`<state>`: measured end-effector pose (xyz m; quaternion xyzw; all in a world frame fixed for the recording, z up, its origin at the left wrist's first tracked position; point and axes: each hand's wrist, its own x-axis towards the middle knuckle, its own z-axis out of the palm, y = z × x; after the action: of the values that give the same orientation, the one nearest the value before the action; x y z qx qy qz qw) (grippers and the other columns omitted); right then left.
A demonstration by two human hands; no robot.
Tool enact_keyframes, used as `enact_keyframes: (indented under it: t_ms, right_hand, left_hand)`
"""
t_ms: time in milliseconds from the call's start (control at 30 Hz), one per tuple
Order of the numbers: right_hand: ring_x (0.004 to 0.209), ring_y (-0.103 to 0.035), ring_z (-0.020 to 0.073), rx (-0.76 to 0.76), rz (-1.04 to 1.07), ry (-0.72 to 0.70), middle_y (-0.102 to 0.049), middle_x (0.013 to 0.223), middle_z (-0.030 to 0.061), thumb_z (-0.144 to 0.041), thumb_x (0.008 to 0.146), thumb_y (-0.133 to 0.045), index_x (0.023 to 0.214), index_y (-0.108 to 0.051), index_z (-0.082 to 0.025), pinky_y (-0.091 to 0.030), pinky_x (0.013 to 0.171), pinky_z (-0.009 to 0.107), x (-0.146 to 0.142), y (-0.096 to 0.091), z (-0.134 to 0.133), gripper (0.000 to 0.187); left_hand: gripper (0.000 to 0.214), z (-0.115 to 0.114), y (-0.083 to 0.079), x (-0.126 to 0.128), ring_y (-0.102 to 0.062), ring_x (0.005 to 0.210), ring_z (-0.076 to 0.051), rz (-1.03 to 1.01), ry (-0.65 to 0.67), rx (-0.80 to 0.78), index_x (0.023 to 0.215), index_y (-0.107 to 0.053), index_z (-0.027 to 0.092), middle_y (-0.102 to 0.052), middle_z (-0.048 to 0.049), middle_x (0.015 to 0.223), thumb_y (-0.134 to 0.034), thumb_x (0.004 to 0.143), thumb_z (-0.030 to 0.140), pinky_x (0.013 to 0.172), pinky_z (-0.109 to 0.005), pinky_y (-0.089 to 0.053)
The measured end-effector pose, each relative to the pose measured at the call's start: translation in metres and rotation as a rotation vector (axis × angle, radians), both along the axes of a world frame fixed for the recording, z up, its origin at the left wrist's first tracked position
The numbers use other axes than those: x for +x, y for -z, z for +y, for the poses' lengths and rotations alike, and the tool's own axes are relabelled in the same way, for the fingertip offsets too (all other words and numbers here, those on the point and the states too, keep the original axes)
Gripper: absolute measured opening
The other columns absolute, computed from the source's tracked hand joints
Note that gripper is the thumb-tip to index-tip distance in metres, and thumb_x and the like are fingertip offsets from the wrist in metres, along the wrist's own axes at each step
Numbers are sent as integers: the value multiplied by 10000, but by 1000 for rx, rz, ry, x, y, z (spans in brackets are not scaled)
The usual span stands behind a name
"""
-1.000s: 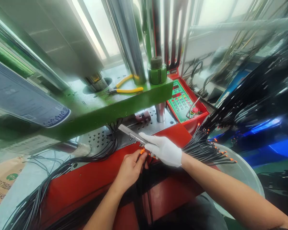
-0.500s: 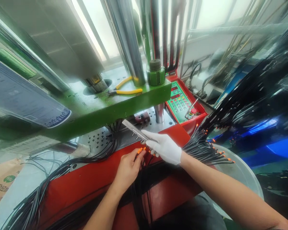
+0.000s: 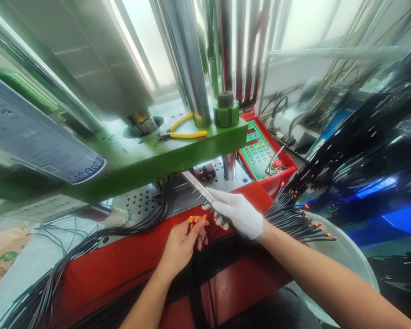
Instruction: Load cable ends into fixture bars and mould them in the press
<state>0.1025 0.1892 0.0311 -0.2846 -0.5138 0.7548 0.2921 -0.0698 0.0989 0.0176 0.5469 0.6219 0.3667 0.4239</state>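
Observation:
My right hand (image 3: 238,213), in a white glove, grips a long metal bar (image 3: 199,188) with small pins along it, tilted up to the left over the red machine front (image 3: 123,260). My bare left hand (image 3: 181,244) pinches a few black cables with orange tips (image 3: 193,220) just left of the glove. Other cables hang down from the bar between both hands.
A green press plate (image 3: 140,157) overhangs a perforated metal table (image 3: 140,198). Yellow-handled pliers (image 3: 183,130) lie on the green plate. A control panel (image 3: 260,153) sits at right. A thick bundle of orange-tipped black cables (image 3: 294,214) rests over a clear tub (image 3: 349,256). More cables (image 3: 55,274) trail left.
The bar in my right hand has shifted slightly right and up. My left hand has drawn a few orange-tipped cables away to the left of the bar.

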Motion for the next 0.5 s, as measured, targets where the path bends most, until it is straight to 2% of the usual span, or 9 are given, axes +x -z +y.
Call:
enact_keyframes:
  t_ms: [167, 367, 500]
  right_hand:
    - [540, -508, 40, -18, 27, -52, -647, 1094, 93, -343, 862, -556, 1386, -434, -196, -419, 437, 152, 0, -3, -4, 558]
    - [535, -502, 46, -5, -15, -52, -653, 1076, 96, -335, 865, -542, 1392, -428, -182, -421, 434, 168, -2, -3, -4, 560]
    - [534, -489, 50, 55, -102, -12, -657, 1069, 84, -287, 877, -510, 1414, -391, -170, -425, 450, 187, -4, 0, -6, 562]
  left_hand:
    - [312, 0, 2, 0, -524, 503, -114, 35, 51, 18, 802, -581, 147, -607, 2, 588, -434, 936, 386, 576, -232, -426]
    - [362, 1, -1, 3, -514, 493, -110, 119, 50, 36, 680, -560, 156, -596, 2, 576, -432, 937, 376, 554, -220, -408]
    - [285, 2, -1, 6, -532, 523, -124, 308, 3, 122, 785, -613, 160, -625, -6, 615, -455, 927, 350, 561, -222, -395]
